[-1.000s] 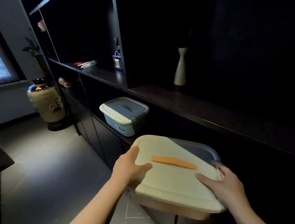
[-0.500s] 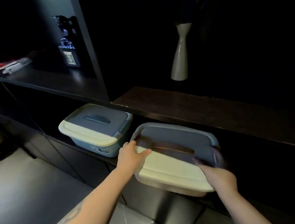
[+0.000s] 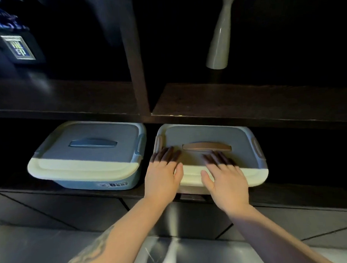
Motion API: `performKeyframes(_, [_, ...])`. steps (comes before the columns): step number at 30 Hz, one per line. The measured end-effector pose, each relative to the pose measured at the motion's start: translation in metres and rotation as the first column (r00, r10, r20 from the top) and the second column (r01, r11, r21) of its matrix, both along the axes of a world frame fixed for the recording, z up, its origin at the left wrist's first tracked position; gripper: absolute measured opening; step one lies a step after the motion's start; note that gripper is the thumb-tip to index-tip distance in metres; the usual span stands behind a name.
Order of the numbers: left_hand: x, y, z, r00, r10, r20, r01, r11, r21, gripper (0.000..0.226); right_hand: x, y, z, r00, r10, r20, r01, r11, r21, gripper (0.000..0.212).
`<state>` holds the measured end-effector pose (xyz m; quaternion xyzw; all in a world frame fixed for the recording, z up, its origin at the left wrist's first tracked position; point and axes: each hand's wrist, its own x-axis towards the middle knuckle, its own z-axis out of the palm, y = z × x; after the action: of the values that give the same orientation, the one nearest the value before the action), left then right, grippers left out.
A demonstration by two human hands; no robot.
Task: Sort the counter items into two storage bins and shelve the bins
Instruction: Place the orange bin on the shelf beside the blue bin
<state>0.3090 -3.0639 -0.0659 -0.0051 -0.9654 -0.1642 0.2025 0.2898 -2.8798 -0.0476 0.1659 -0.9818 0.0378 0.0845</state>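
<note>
Two lidded storage bins sit side by side in the low dark shelf opening. The blue bin (image 3: 86, 155) is on the left, with a blue handle in its pale lid. The cream bin (image 3: 240, 136) with an orange handle stands to its right, mostly under the shelf board. My left hand (image 3: 162, 171) lies flat on the front left of its lid, fingers straight. Just right of it, my right hand (image 3: 224, 175) rests flat on the lid's front middle, below the handle.
A dark shelf board (image 3: 247, 100) runs just above the bins, split by an upright divider (image 3: 133, 53). A pale slim vase (image 3: 218, 42) stands on it at the right, a small framed sign (image 3: 18, 48) at the left. Dark cabinet fronts and grey floor lie below.
The cream bin has gone from held at the shelf edge to deep in the opening beside the blue bin. Both hands moved from gripping its sides to lying flat on its lid.
</note>
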Motion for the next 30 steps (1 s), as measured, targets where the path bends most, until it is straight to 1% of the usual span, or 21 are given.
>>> performKeyframes(3, [-0.004, -0.003, 0.003, 0.999, 0.027, 0.028, -0.028, 1.0, 0.013, 0.041, -0.003, -0.006, -0.002, 0.999, 0.004, -0.042, -0.005, 1.0, -0.021, 0.047])
performKeyframes(5, [0.002, 0.0, 0.002, 0.998, 0.049, 0.03, -0.051, 0.997, 0.056, 0.038, -0.002, -0.005, -0.007, 0.995, -0.001, -0.101, -0.005, 0.999, -0.054, 0.047])
performKeyframes(7, [0.021, 0.002, -0.005, 0.999, 0.038, 0.006, -0.039, 0.982, 0.184, 0.033, 0.001, -0.005, -0.008, 0.989, -0.019, -0.15, 0.0, 0.992, -0.126, 0.045])
performKeyframes(8, [0.037, 0.001, -0.012, 1.0, 0.021, 0.021, -0.025, 0.965, 0.262, 0.036, 0.006, -0.007, -0.008, 0.986, -0.04, -0.162, 0.011, 0.984, -0.176, 0.044])
performKeyframes(10, [0.075, -0.008, -0.034, 0.992, 0.009, 0.125, -0.058, 0.92, 0.387, 0.049, 0.025, -0.017, -0.012, 0.985, -0.08, -0.151, 0.031, 0.952, -0.304, 0.043])
performKeyframes(11, [0.096, -0.018, -0.049, 0.981, 0.036, 0.191, -0.119, 0.887, 0.446, 0.053, 0.041, -0.026, -0.016, 0.988, -0.084, -0.128, 0.033, 0.934, -0.357, 0.044])
performKeyframes(12, [0.116, -0.03, -0.064, 0.963, 0.087, 0.254, -0.208, 0.839, 0.503, 0.055, 0.06, -0.037, -0.023, 0.993, -0.05, -0.107, 0.004, 0.917, -0.398, 0.048])
performKeyframes(13, [0.132, -0.042, -0.077, 0.935, 0.146, 0.323, -0.309, 0.781, 0.543, 0.055, 0.08, -0.046, -0.033, 0.996, 0.032, -0.081, -0.062, 0.909, -0.413, 0.055])
performKeyframes(14, [0.143, -0.057, -0.089, 0.899, 0.19, 0.394, -0.396, 0.735, 0.551, 0.056, 0.099, -0.059, -0.046, 0.987, 0.157, -0.046, -0.162, 0.905, -0.394, 0.06])
performKeyframes(15, [0.149, -0.073, -0.099, 0.87, 0.197, 0.452, -0.443, 0.715, 0.54, 0.057, 0.114, -0.075, -0.062, 0.956, 0.295, 0.008, -0.272, 0.891, -0.363, 0.063])
performKeyframes(16, [0.15, -0.09, -0.107, 0.859, 0.172, 0.483, -0.443, 0.722, 0.531, 0.058, 0.123, -0.093, -0.076, 0.91, 0.405, 0.088, -0.357, 0.874, -0.33, 0.062])
performKeyframes(17, [0.147, -0.105, -0.114, 0.858, 0.127, 0.498, -0.42, 0.733, 0.536, 0.057, 0.126, -0.113, -0.087, 0.875, 0.449, 0.184, -0.383, 0.872, -0.305, 0.058])
performKeyframes(18, [0.141, -0.12, -0.121, 0.863, 0.063, 0.501, -0.379, 0.737, 0.56, 0.055, 0.125, -0.134, -0.095, 0.866, 0.423, 0.266, -0.351, 0.894, -0.28, 0.055])
performKeyframes(19, [0.133, -0.132, -0.126, 0.862, -0.001, 0.507, -0.343, 0.737, 0.583, 0.052, 0.121, -0.154, -0.1, 0.86, 0.378, 0.344, -0.297, 0.917, -0.265, 0.057])
performKeyframes(20, [0.124, -0.144, -0.133, 0.86, -0.057, 0.507, -0.304, 0.741, 0.599, 0.051, 0.115, -0.17, -0.105, 0.858, 0.34, 0.384, -0.263, 0.934, -0.241, 0.063])
performKeyframes(22, [0.11, -0.159, -0.14, 0.82, -0.126, 0.558, -0.278, 0.765, 0.581, 0.051, 0.107, -0.189, -0.122, 0.83, 0.285, 0.479, -0.254, 0.958, -0.131, 0.074])
performKeyframes(23, [0.105, -0.164, -0.141, 0.795, -0.147, 0.589, -0.277, 0.775, 0.568, 0.052, 0.106, -0.197, -0.128, 0.84, 0.271, 0.47, -0.249, 0.962, -0.11, 0.075])
performKeyframes(26, [0.099, -0.172, -0.15, 0.775, -0.23, 0.588, -0.222, 0.773, 0.595, 0.059, 0.111, -0.213, -0.136, 0.893, 0.239, 0.382, -0.231, 0.971, -0.068, 0.074])
performKeyframes(27, [0.101, -0.173, -0.151, 0.763, -0.271, 0.587, -0.208, 0.757, 0.62, 0.064, 0.112, -0.217, -0.138, 0.923, 0.208, 0.324, -0.203, 0.978, -0.051, 0.074])
performKeyframes(30, [0.108, -0.172, -0.159, 0.772, -0.363, 0.521, -0.187, 0.654, 0.733, 0.072, 0.113, -0.226, -0.139, 0.95, 0.135, 0.282, -0.145, 0.989, 0.013, 0.075])
